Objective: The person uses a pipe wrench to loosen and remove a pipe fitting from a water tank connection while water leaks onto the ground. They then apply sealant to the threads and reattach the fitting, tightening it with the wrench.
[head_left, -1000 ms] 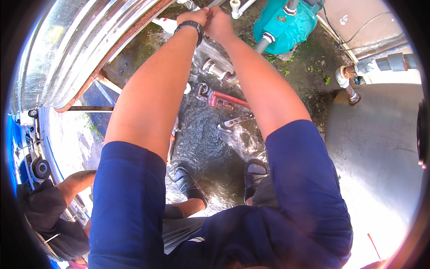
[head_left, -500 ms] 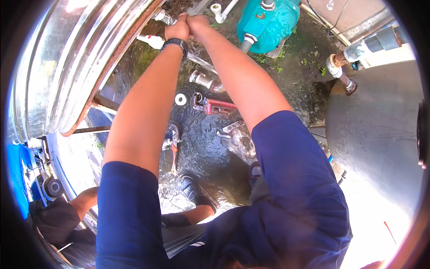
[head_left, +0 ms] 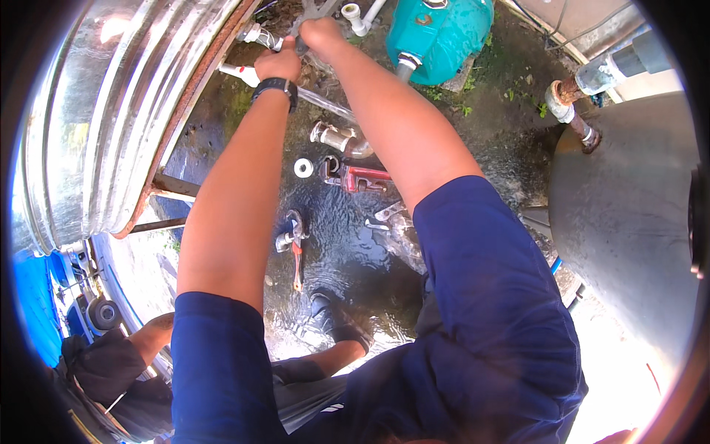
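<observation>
Here, left hand [head_left: 277,65] and right hand [head_left: 322,35] are showing curled fingers, side by side; cannot tell how tightly they are closing, or on what. Grey pipe [head_left: 325,9] is lying just beyond the right hand, contact unclear. White pipe fitting [head_left: 259,35] is sitting just left of the grip. Bodyward of it, red pipe wrench [head_left: 362,177] is lying near white ring [head_left: 303,168]. Teal pump [head_left: 444,33] is standing rightward.

The grey piece [head_left: 301,45] beside the right hand [head_left: 322,34] is mostly hidden.
</observation>
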Tool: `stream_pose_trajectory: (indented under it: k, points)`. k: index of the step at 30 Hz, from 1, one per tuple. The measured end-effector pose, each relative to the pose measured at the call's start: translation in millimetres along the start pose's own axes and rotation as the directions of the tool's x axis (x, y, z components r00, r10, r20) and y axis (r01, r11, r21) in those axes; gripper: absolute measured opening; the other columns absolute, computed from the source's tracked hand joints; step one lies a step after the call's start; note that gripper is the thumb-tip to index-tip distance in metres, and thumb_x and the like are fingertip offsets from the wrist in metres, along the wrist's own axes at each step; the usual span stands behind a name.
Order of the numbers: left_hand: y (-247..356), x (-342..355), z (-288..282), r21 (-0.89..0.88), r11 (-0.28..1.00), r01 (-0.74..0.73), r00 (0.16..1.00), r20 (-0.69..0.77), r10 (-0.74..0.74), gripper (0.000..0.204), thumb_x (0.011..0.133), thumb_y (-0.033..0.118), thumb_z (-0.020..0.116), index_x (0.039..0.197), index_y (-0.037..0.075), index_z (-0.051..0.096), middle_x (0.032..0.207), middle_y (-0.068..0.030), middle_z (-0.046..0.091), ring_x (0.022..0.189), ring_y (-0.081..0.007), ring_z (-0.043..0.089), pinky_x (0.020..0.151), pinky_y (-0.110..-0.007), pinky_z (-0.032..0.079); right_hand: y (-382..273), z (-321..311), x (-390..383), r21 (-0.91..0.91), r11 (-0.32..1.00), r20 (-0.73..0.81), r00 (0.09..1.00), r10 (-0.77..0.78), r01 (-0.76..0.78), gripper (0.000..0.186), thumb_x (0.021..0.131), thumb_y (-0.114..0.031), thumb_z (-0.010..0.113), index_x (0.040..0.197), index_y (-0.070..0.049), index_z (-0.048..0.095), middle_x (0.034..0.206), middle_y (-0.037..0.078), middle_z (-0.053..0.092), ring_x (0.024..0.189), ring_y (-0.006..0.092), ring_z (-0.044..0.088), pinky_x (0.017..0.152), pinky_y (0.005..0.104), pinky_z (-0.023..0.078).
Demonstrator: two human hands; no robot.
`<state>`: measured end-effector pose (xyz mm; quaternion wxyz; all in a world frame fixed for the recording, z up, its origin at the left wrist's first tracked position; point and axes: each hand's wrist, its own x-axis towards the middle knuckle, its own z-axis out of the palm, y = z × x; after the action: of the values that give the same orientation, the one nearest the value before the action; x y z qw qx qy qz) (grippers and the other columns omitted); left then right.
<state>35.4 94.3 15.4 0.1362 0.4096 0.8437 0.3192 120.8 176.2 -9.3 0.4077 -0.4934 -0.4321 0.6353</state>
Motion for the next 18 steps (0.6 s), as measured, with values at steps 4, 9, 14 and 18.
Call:
stream_pose_trajectory:
  k: [4,9,14,18]
  points:
    - [-29.6,-18.0,6.5,-0.049,0.967,-0.25,0.968,-0.044,0.248,0.034,0.091,0.021,0.063,0.113,-0.005,0.067,0.099,-0.0188,0.072,0.081,-0.0252,0.068,0.075,-0.035,0.053,-9.7,-6.8,-10.7,-0.352,0.93,0.046,0.994,-0.095,0.105,0.043,0.085,-0.031,0.063,0.104,0.006,0.072,0.113,0.027,0.069,0.107,0.039,0.068,0.091,0.0399,0.054]
    - [-38.3,-31.0,29.8,0.388,0.922,-0.015,0.99,0.132,-0.04,0.033,0.087,0.025,0.058,0.111,0.009,0.075,0.115,-0.015,0.072,0.107,-0.0298,0.069,0.094,-0.039,0.054,14.7,-18.8,-39.3,-0.846,0.45,0.328,0.945,0.015,0.286,0.045,0.08,-0.038,0.069,0.112,-0.006,0.074,0.119,0.017,0.07,0.114,0.0323,0.066,0.097,0.0388,0.053]
    - [-19.4,-30.1,18.4,0.735,0.465,-0.494,0.859,0.495,0.131,0.036,0.095,0.033,0.054,0.112,0.01,0.075,0.116,-0.0175,0.071,0.112,-0.0327,0.068,0.094,-0.044,0.055,25.3,-30.0,-40.9,-0.843,0.407,0.428,0.897,0.11,0.352,0.038,0.085,-0.027,0.063,0.116,-0.006,0.073,0.118,0.019,0.07,0.107,0.031,0.069,0.093,0.0424,0.054]
    - [15.1,-58.8,-17.4,0.437,0.876,-0.204,0.975,0.012,0.221,0.026,0.089,0.021,0.066,0.095,-0.003,0.072,0.094,-0.0292,0.07,0.097,-0.0382,0.07,0.083,-0.045,0.056,3.9,-44.4,-38.9,-0.878,0.098,0.475,0.878,0.06,0.469,0.04,0.078,-0.029,0.069,0.112,-0.007,0.075,0.121,0.017,0.069,0.11,0.0324,0.068,0.094,0.0422,0.053]
